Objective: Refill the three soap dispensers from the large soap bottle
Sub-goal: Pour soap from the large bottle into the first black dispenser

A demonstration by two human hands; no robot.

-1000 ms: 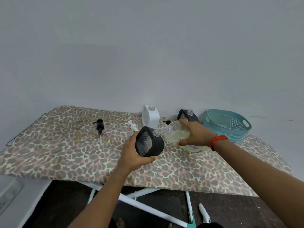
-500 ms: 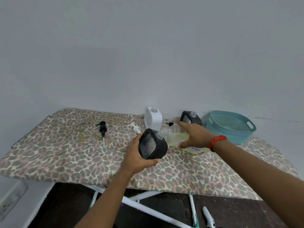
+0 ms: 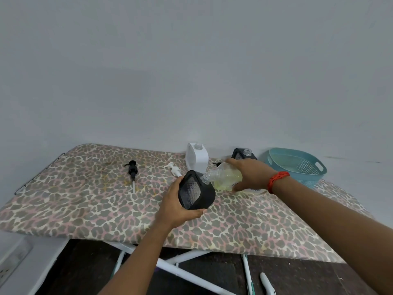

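Observation:
My left hand [image 3: 173, 206] grips a black soap dispenser [image 3: 195, 191], tilted, with its clear neck open toward the right. My right hand [image 3: 251, 174] holds the large clear soap bottle [image 3: 225, 177] on its side, yellow soap inside, its mouth touching the dispenser's neck. A white dispenser [image 3: 196, 157] and a second black dispenser [image 3: 243, 154] stand uncapped near the wall. A black pump [image 3: 132, 169] and a white pump [image 3: 174, 168] lie loose on the board.
The leopard-print ironing board [image 3: 85, 205] stands against a grey wall. A teal basket [image 3: 297, 166] sits at its right end. White metal legs [image 3: 176, 267] cross underneath over a dark floor. A wall socket [image 3: 8, 271] shows at the lower left.
Both hands stay joined at the bottle mouth and dispenser neck. The camera has shifted slightly, and the large bottle has tipped a little flatter.

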